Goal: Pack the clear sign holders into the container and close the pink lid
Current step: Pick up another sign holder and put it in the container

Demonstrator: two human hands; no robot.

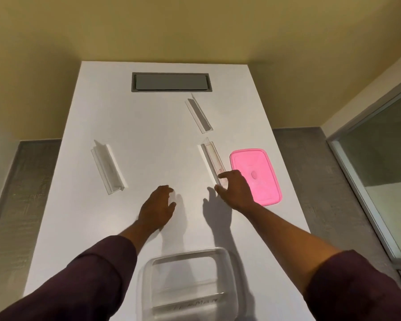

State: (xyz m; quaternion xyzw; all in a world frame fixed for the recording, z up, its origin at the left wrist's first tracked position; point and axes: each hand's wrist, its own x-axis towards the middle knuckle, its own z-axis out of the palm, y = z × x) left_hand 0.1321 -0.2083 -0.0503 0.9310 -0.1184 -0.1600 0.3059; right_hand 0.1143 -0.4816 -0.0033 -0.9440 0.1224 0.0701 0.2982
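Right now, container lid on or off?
Off. The pink lid lies flat on the table, to the right, well apart from the clear container, whose top is open at the near edge.

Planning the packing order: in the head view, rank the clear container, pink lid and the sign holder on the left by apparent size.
1. clear container, though it is nearest the camera, so enlarged.
2. pink lid.
3. left sign holder, long but narrow.

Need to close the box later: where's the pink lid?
The pink lid lies flat at the table's right edge, just right of the right hand.
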